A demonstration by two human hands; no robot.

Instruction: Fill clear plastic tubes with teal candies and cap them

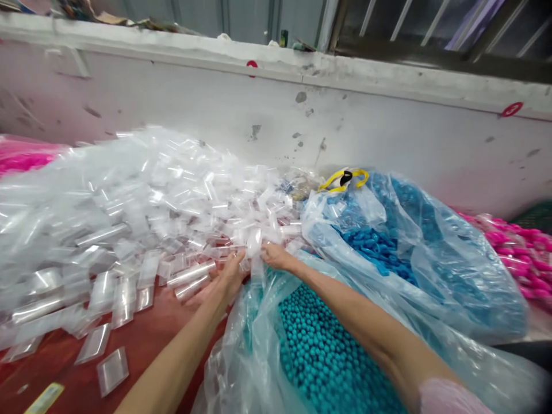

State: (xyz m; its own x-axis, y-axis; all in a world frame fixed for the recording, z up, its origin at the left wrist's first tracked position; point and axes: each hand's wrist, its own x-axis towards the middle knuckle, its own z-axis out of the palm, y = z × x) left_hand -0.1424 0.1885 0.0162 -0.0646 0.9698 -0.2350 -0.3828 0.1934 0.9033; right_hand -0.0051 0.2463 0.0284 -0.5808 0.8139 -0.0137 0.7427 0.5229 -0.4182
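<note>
A clear plastic sleeve (255, 246) stands between my two hands, above the edge of the bag of teal balls. My right hand (276, 256) reaches in across that bag, its fingers closed in a pinch at the sleeve's right side. From the left, my left hand (233, 271) meets the sleeve's other side, its fingers drawn together and slightly blurred. Under my right forearm, many small round teal balls (321, 339) fill a large clear plastic bag (259, 351). A wide heap of loose clear plastic sleeves (172, 195) spreads beside and behind my left hand.
Behind the teal balls lies another clear bag (452, 259) with blue pieces (375, 247). A yellow-edged item (345, 179) rests on it. Bright pink pieces (521, 247) sit far right. A stained white wall (276, 115) closes off the back; the surface (146, 345) is red.
</note>
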